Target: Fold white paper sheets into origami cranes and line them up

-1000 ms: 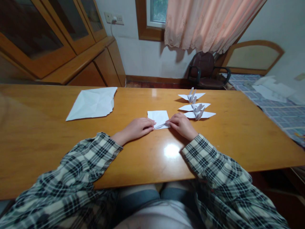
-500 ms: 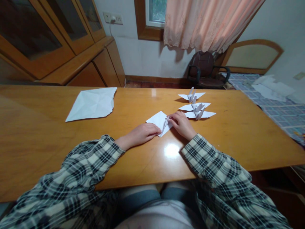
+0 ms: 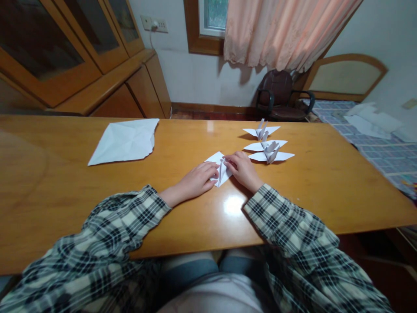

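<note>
A small folded white paper (image 3: 222,174) lies on the table between my hands, one flap raised along its middle. My left hand (image 3: 202,177) rests on its left part, fingers bent and pressing the paper near the raised flap. From the right, my right hand (image 3: 241,169) pinches the flap's upper end between thumb and fingers. Part of the paper is hidden under both hands. Just beyond my right hand stand three white paper cranes, a near one (image 3: 271,155), a middle one (image 3: 265,144) and a far one (image 3: 261,131), wings spread.
A larger creased white sheet (image 3: 125,141) with one ragged edge lies at the left on the wooden table (image 3: 182,230). Past the table's far edge are a dark office chair (image 3: 278,93), a wooden cabinet (image 3: 130,93) and a bed (image 3: 368,139).
My left hand has moved right and up, farther over the folded paper. My right hand has shifted slightly left, and the raised flap stands more upright between them.
</note>
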Demonstrator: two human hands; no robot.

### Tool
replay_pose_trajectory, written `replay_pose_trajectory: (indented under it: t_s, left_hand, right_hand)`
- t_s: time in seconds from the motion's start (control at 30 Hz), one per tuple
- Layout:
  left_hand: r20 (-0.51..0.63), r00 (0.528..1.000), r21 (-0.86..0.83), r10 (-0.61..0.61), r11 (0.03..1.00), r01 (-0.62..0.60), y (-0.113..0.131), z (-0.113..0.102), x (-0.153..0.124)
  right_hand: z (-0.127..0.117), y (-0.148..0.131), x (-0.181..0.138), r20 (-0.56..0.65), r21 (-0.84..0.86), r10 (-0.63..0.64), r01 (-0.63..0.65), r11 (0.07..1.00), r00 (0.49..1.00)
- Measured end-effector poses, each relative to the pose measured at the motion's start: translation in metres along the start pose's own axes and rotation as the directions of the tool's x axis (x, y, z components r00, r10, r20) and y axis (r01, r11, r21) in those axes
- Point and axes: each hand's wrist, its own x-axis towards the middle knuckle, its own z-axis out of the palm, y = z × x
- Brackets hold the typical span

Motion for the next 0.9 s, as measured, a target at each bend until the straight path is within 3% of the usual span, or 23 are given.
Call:
replay_pose_trajectory:
  t_s: [0.3, 0.73, 0.9]
  left_hand:
    - [0.01, 0.997, -0.054, -0.08, 0.995, 0.08, -0.0007, 0.0012, -0.0023]
    - [0.036, 0.998, 0.124, 0.048, 0.991, -0.052, -0.0061, 0.0072, -0.003]
    - [0.056, 0.998, 0.179, 0.039, 0.983, -0.048, -0.0078, 0.0093, -0.0038]
  right_hand:
    - [0.0074, 0.0013, 0.0024, 0.009, -0.01, 0.006, -0.005, 1.0, 1.0]
    - [0.0106, -0.0011, 0.0022, 0.037, -0.133, 0.046, -0.041, 0.99, 0.998]
    - [0.0065, 0.0, 0.0024, 0.061, -0.107, 0.033, -0.026, 0.994, 0.998]
